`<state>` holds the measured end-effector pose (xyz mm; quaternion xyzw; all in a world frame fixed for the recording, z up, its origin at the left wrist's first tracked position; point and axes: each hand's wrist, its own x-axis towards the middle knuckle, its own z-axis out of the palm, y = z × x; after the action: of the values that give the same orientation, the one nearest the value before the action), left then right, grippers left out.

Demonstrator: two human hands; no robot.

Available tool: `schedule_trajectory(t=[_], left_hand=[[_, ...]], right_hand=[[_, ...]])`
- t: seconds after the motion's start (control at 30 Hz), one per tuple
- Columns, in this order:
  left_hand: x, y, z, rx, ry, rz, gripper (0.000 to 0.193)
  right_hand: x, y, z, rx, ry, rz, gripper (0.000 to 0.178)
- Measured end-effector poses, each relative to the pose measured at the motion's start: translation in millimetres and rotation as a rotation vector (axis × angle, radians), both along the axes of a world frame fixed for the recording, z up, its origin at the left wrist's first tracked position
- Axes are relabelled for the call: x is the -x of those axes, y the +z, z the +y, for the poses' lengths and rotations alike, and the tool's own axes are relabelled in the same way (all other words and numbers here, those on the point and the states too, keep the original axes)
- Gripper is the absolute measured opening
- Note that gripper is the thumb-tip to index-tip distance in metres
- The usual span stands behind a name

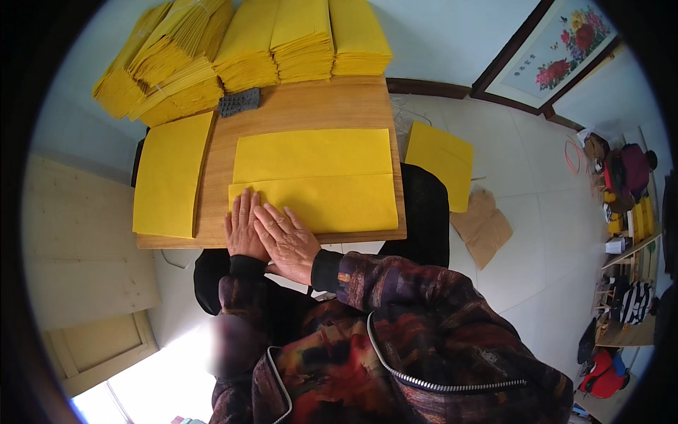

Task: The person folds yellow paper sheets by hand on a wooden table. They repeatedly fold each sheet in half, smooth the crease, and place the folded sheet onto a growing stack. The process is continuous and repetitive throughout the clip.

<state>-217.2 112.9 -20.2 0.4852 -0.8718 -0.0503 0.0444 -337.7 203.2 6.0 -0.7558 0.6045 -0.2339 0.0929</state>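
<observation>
Mottled jacket cloth (pixel 438 339) with toothed zips lies nearest, below the fingers. Left of them, a flat, oblong yellow pile (pixel 173 177) rests on the smooth wood-grained table (pixel 219 155). The left hand (pixel 245 233) and right hand (pixel 289 244) press flat, fingers straight, grasping nothing. Under their fingertips and extending rightward, matte yellow paper (pixel 321 201) shows two rectangular panels along a straight line. Farther right lies creased brown paper (pixel 484 225).
</observation>
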Motion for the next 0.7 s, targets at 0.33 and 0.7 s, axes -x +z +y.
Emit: schedule_trajectory(t=[0.33, 0.7], left_hand=[[2, 8, 4, 0.014, 0.0, 0.017, 0.067], [1, 11, 3, -0.013, 0.019, -0.025, 0.066]], right_hand=[[41, -25, 39, -0.043, -0.117, 0.097, 0.111], [110, -9, 112, -0.083, -0.271, 0.204, 0.11]])
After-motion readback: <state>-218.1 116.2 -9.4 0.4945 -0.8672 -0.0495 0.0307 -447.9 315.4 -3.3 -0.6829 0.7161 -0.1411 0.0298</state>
